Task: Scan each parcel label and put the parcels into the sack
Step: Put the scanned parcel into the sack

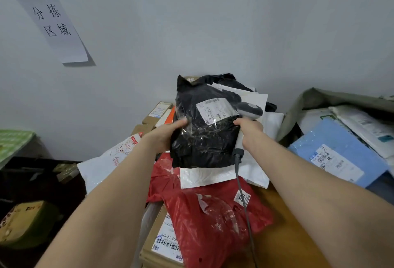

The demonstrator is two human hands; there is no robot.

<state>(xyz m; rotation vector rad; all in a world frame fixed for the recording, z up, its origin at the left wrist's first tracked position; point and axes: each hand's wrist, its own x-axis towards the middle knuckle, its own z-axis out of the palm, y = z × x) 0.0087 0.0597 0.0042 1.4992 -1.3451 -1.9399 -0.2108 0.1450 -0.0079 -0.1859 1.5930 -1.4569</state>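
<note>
L hand (167, 133) grips black parcel (202, 146), R hand (249, 128) wraps scanner (251, 109); hold label (216, 110) flat & taut, aim square at barcode.

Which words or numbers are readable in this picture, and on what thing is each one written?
"分拣 区域": paper sign.
"602 12-81S", last characters uncertain: label on the cardboard box.
"209", then an unclear digit: tag on the red parcel.
Too blurred to read: the labels on the black parcel and the blue parcel.
</note>
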